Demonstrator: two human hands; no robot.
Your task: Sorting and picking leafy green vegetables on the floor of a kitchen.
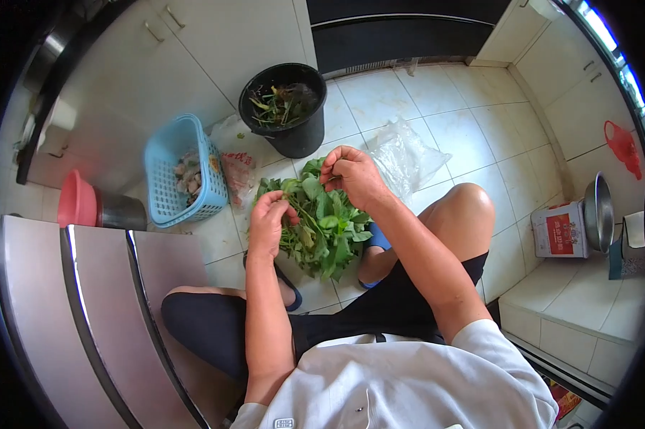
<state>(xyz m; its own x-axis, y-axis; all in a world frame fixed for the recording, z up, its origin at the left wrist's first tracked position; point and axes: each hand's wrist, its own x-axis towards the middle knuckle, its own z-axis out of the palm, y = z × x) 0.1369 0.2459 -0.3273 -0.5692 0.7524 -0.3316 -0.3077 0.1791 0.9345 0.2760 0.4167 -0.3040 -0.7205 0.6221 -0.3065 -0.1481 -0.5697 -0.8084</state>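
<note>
A heap of leafy green vegetables [330, 220] lies on the floor between my feet, its thin stems towards the left. My left hand [268, 222] is over the heap's left side, thumb and forefinger pinched on a green stem [292, 201]. Above the far side of the heap, my right hand [353, 177] has its thumb and fingertips brought together. Whether a bit of stem or leaf is between them is too small to tell. Leaves show just below both hands.
A black bucket [314, 131] holding plant scraps stands beyond the heap. Left of it are a light-blue plastic basket [215, 177], a printed plastic bag [239, 174] and a pink basin [78, 198]. Clear plastic bag [405, 155] lies right; a metal basin [597, 212] leans by a tin [558, 230].
</note>
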